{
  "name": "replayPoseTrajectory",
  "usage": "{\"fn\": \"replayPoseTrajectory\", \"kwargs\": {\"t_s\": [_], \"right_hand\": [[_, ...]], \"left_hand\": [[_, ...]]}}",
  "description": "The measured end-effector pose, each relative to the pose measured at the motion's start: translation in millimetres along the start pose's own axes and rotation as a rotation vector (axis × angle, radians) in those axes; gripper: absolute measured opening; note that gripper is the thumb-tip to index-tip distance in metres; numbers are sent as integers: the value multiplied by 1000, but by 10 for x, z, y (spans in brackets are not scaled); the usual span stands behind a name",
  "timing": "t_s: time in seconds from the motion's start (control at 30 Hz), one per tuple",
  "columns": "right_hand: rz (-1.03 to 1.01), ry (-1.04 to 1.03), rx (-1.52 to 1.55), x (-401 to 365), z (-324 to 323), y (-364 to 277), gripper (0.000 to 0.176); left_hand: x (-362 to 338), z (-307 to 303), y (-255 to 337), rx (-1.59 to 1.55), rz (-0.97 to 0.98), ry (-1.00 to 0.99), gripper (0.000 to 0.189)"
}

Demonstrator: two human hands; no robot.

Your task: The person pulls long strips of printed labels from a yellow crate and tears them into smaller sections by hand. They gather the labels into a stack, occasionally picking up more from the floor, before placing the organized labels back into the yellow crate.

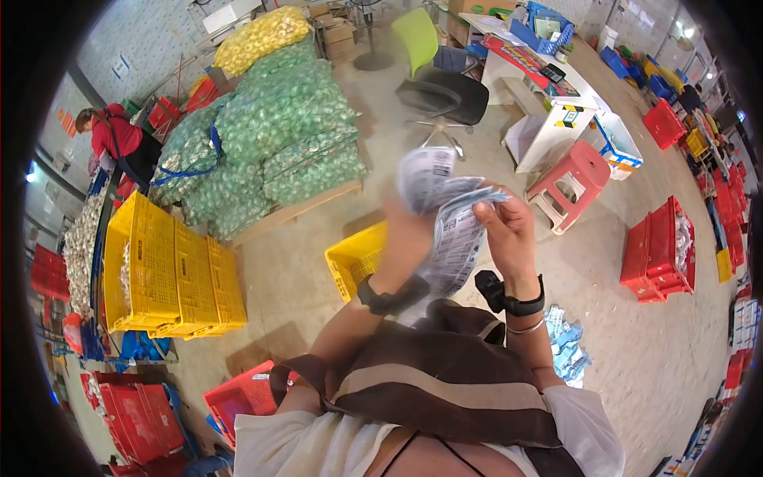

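Fingers [486, 213] of the right hand [509, 234] pinch one sheaf of packets [445, 215] mid-frame; the left hand [407, 238] grips it. Long axis upright; sheets uncountable.

Concrete floor [302, 266]: yellow crates [171, 270], red crates [660, 250], wooden pallet [298, 211], pink stool [572, 183], office chair [445, 95], perhaps blue packets [568, 346].

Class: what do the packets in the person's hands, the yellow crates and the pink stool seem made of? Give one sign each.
Packets: probably thin glossy plastic film or paper; they bend, printed with barcodes. Yellow crates: moulded plastic, latticed walls. Pink stool: moulded plastic, one smooth piece.
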State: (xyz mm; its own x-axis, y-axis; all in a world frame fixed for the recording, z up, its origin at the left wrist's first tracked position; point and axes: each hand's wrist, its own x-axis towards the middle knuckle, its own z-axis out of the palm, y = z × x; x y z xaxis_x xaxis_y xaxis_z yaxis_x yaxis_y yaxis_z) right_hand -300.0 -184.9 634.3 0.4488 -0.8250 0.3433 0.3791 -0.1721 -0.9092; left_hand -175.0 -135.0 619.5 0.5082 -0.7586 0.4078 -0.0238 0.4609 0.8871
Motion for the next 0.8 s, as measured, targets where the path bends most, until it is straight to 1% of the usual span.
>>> {"fn": "replayPoseTrajectory", "kwargs": {"t_s": [0.03, 0.07, 0.13, 0.17, 0.2, 0.27, 0.3, 0.37, 0.4, 0.47, 0.5, 0.53, 0.6, 0.63, 0.67, 0.73, 0.77, 0.8], "right_hand": [[-3, -46, -39, 11, -59, 57, 17], [-3, -48, -38, 7, -106, 76, 17], [-14, 122, -85, 7, -145, 72, 17], [-38, 185, -17, 40, -165, 17, 16], [-37, 182, -16, 70, -222, -21, 16], [-126, 278, 203, 109, -355, -75, 17], [-124, 277, 203, 97, -390, -85, 17], [-152, 204, 154, 61, -432, -101, 18], [-153, 205, 153, 42, -420, -89, 18], [-110, 137, 134, 5, -349, -46, 18], [-104, 110, 78, -8, -296, -63, 19], [-104, 114, 78, -4, -222, -88, 19], [-64, 73, 9, 15, -106, -110, 19], [-49, 61, -44, 16, -75, -106, 19], [-49, 61, -44, 18, -73, -93, 19], [-59, 97, -79, 30, -71, -61, 18], [-84, 164, -71, 31, -88, -41, 17], [-85, 160, -70, 50, -124, -43, 17]], "left_hand": [[-13, 24, 159, -12, -93, -66, 31], [-18, 16, 159, -11, -92, -64, 31], [-27, -7, 143, -20, -215, -28, 32], [-46, -53, 115, -130, -160, -62, 32], [-37, -104, 129, -129, -159, -58, 32], [-6, -201, 167, -308, -307, -69, 24], [-4, -213, 203, -268, -319, -62, 24], [2, -216, 164, -277, -325, -42, 24], [7, -211, 150, -284, -330, -25, 24], [12, -164, 209, -254, -348, -43, 23], [2, -141, 227, -223, -366, -57, 23], [-9, -115, 144, -222, -369, -60, 23], [-22, -90, -136, 36, -170, 49, 27], [-10, -95, -131, 103, -240, -28, 30], [-13, -90, -106, 103, -241, -28, 30], [-27, -73, -11, 227, -305, -129, 32], [-40, -64, -74, 171, -120, -58, 32], [-30, -80, -42, 172, -118, -56, 32]]}}
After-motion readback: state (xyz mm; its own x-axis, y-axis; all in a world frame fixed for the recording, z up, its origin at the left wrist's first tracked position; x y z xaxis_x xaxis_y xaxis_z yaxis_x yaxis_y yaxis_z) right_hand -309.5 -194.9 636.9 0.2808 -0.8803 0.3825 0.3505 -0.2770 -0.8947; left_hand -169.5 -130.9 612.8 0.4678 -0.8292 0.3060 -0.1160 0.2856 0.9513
